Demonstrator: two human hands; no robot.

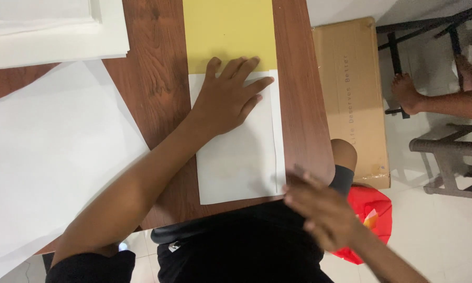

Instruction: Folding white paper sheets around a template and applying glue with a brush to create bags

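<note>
The paper sheet I'm working is lying on the wooden table, right in front of my body. It's yellow on one face and white on the other; the near white part is folded up over the yellow, and the fold's free edge is running across just under my left fingertips. Yellow is showing only at the far end.

Judging handling: thin, light, floppy, probably sliding easily on the smooth tabletop, creasing for good wherever pressed. Best held flat by a palm, or pinched at a corner or edge; the near right corner is sticking out closest to my right hand.

Long axis is running away from me, near table edge to far edge, tilted only slightly. The yellow end is pointing away, the white end is pointing at my lap.

My left hand is lying flat on the sheet, fingers spread and fully extended, pressing across the white edge where it meets the yellow, gripping nothing. My right hand is blurred, open with fingers extended, sitting at the near right corner of the sheet by the table edge; I can't tell if it's actually touching the paper.

Outward: large white sheets to my left, a stack of white paper at far left, a cardboard box on the floor to my right, a red bag by my knee, another person's foot near a stool.
</note>
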